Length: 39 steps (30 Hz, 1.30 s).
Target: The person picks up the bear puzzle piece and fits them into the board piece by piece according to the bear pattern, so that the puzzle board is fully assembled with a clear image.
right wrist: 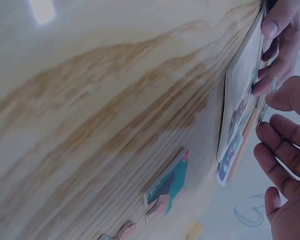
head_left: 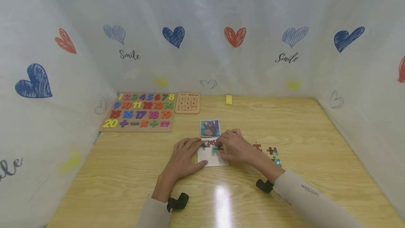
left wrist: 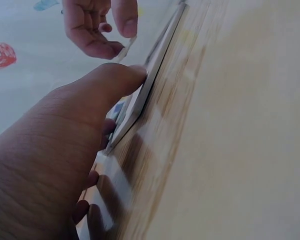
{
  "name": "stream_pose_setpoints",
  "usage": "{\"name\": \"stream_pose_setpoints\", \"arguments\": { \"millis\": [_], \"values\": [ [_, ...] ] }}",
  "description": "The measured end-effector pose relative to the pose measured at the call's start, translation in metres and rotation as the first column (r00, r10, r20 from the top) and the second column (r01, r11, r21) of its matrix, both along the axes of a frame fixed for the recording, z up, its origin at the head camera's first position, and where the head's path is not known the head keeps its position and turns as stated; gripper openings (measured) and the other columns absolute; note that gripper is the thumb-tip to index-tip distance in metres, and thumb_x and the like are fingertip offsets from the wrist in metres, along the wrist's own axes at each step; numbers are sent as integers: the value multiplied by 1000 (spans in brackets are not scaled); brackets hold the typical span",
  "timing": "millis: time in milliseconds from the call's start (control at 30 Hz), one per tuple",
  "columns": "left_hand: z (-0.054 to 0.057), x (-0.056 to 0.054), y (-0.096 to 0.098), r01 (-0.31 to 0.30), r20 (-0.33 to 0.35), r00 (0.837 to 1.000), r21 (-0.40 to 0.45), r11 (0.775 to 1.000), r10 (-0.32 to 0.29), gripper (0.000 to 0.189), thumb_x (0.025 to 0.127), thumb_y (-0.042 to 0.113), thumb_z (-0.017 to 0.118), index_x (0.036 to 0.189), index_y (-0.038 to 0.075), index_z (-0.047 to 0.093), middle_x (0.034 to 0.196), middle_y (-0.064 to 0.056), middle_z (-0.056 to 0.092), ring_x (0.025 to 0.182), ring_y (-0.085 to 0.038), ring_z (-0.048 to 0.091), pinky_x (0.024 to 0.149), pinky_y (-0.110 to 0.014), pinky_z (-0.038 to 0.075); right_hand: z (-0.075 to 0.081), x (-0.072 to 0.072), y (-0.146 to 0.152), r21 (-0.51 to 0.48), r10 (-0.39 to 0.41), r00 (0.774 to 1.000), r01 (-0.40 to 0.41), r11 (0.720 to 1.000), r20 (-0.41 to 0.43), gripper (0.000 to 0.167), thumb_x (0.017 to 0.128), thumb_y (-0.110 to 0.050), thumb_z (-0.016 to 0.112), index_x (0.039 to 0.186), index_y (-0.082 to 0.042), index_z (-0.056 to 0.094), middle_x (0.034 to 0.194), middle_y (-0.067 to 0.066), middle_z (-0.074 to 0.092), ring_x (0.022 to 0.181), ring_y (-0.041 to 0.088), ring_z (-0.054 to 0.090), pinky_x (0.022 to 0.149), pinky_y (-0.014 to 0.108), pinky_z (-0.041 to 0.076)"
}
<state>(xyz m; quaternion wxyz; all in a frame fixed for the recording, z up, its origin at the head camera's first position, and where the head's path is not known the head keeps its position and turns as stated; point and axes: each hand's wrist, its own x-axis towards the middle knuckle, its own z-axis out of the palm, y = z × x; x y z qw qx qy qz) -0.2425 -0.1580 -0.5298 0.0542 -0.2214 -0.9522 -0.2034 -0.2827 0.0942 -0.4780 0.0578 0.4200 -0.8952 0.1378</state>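
A white puzzle board (head_left: 207, 159) lies flat in the middle of the table, with colourful jigsaw pieces (head_left: 208, 144) along its far edge. My left hand (head_left: 185, 157) rests at the board's left side, fingers extended toward the far corner and thumb on the nearer part. In the left wrist view that thumb (left wrist: 125, 77) touches the board's rim. Above the board, my right hand (head_left: 237, 147) pinches a teal and brown jigsaw piece (head_left: 217, 149) between thumb and fingers. The piece appears edge-on in the right wrist view, slightly off the board. My right fingers partly cover the board's far right corner.
Several loose jigsaw pieces (head_left: 272, 150) lie right of the board. A bear picture card (head_left: 210, 128) sits just beyond it. Farther back are a coloured number board (head_left: 139, 112), a wooden sliding number puzzle (head_left: 187, 103) and a yellow block (head_left: 229, 99). A printed curtain surrounds the table.
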Motion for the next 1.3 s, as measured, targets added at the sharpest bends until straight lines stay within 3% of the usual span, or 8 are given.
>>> {"name": "stream_pose_setpoints", "arguments": {
  "millis": [433,967,1300],
  "values": [
    [0,1,-2,-14,37,999,-10,1000,14,75,89,64,61,150,21,48,153,2,42,140,-29,31,113,-54,24,-1,-3,-10,-39,45,999,-45,998,3,23,87,-19,72,107,-11,71,101,-2,67,99,19,58,91,45,37],
    [0,-1,-2,5,-1,1000,-16,1000,-5,76,90,65,59,149,20,49,152,2,42,140,-29,32,113,-53,25,-4,-7,-23,-58,59,998,-59,997,4,16,87,-18,73,102,-14,71,96,-5,66,91,16,55,91,46,37],
    [-1,-1,-2,4,-2,1000,-10,1000,-4,76,90,66,59,150,19,49,152,3,43,140,-29,32,114,-52,24,-5,-8,-31,-23,57,998,-57,998,-11,19,86,-20,74,103,-13,72,99,-3,68,95,18,59,90,45,38]
  ]
}}
